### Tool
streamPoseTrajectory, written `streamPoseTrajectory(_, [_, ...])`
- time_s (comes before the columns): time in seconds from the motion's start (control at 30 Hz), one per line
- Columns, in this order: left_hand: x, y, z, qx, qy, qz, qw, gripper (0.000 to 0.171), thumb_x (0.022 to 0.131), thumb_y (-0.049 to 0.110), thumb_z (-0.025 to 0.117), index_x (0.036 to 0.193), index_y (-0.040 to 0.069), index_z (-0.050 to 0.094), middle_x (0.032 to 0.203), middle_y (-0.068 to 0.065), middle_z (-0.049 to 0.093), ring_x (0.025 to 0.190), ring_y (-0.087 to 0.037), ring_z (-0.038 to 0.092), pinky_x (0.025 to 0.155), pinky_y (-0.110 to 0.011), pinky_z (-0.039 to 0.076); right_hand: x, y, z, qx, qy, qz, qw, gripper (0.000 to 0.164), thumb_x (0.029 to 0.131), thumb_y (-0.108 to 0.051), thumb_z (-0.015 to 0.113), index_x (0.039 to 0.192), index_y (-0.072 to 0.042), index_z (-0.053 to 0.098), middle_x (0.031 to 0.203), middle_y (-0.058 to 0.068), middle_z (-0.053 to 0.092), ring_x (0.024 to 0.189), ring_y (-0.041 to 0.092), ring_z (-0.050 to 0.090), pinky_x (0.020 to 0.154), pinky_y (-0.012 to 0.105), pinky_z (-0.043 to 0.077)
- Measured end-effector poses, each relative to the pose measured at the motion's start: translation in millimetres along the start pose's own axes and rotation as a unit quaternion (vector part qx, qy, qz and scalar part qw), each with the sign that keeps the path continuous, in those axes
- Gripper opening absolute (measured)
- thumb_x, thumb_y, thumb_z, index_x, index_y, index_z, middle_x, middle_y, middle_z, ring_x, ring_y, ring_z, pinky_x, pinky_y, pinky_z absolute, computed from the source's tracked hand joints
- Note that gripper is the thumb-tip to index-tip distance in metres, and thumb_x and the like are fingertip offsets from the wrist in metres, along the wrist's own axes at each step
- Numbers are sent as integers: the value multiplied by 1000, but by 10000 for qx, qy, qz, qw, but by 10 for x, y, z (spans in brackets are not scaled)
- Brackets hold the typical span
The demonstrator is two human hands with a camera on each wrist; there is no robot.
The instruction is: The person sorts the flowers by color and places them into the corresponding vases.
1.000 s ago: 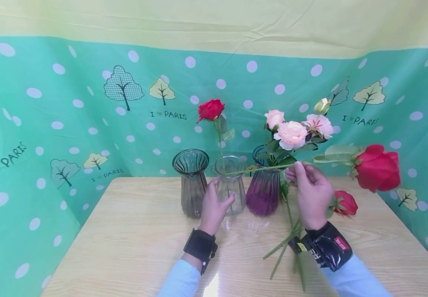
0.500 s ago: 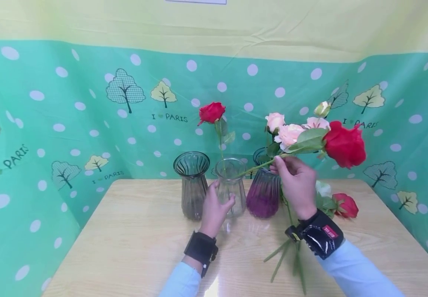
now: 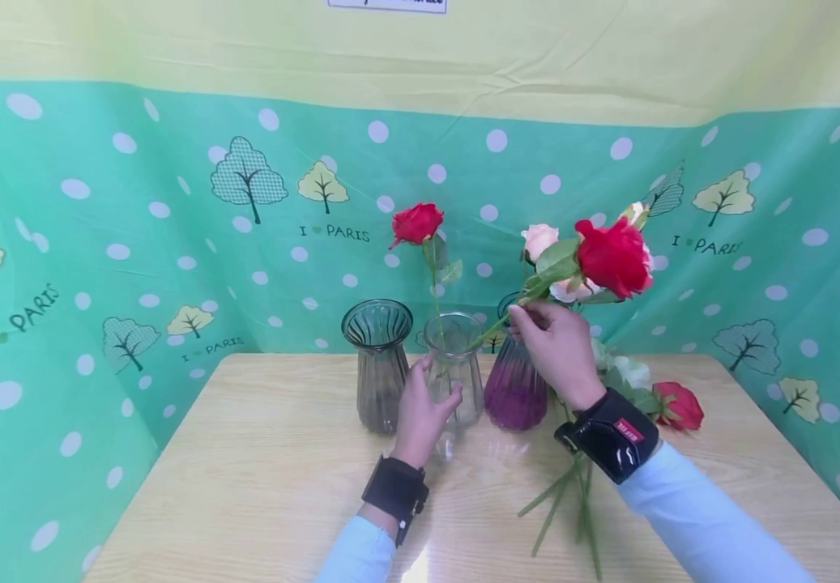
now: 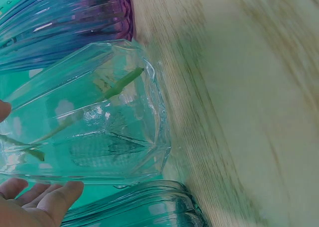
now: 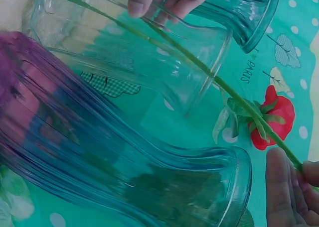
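Observation:
My left hand [image 3: 420,417] holds the sides of a clear glass vase [image 3: 467,385], thumb and fingers on opposite sides. One red rose [image 3: 417,223] stands in that vase, its stem reaching the base in the left wrist view. With thumb and fingertips, my right hand [image 3: 560,350] pinches the stem [image 5: 244,105] of another red rose [image 3: 614,257]. That stem slants through the clear vase's mouth, and its cut end [image 4: 37,154] shows inside the upper part. The rose's bloom covers some of the pink flowers [image 3: 539,240] behind it.
A grey-green vase [image 3: 378,380] stands left of the clear one. To its right is a purple-bottomed vase [image 3: 517,397] with pink flowers. On the wooden table [image 3: 259,478], a red rose [image 3: 678,406], a whitish flower [image 3: 633,372] and several crossed stems [image 3: 586,518] lie at right.
My right hand has moved left with the rose, tilting it more upright as its stem end goes lower into the clear vase. The left hand has kept its place on the vase.

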State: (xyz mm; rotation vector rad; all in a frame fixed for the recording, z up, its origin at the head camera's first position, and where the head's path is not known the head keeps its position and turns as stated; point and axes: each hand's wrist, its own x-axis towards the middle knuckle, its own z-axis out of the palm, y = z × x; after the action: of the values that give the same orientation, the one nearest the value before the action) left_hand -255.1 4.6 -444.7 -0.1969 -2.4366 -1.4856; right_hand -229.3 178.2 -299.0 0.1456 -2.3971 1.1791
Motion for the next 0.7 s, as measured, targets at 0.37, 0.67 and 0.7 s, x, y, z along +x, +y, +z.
streamPoseTrajectory(0.37, [-9, -38, 12, -35, -107, -101, 9999, 69, 82, 33, 69, 137, 7, 37, 140, -14, 46, 129, -30, 45, 108, -43, 39, 197, -89, 79, -379, -617, -187, 9972, 31, 99, -27, 46, 94, -3, 66, 82, 13, 69, 76, 24, 65, 71, 37, 53])
streamPoseTrajectory(0.67, [6, 0, -1, -61, -119, -107, 9999, 70, 82, 32, 69, 137, 4, 37, 139, -17, 47, 127, -33, 46, 106, -47, 40, 354, -128, 177, -1051, -1182, -761, 9845, 28, 99, -18, 45, 81, -2, 61, 65, 6, 55, 56, 17, 48, 55, 28, 39])
streamPoseTrajectory(0.7, [8, 3, -3, -28, -108, -99, 9999, 69, 82, 32, 69, 137, 4, 37, 139, -17, 47, 127, -33, 46, 106, -47, 40, 367, -142, 191, -1092, -1269, -797, 9827, 28, 98, -17, 45, 79, -3, 60, 64, 5, 53, 55, 16, 46, 54, 27, 37])
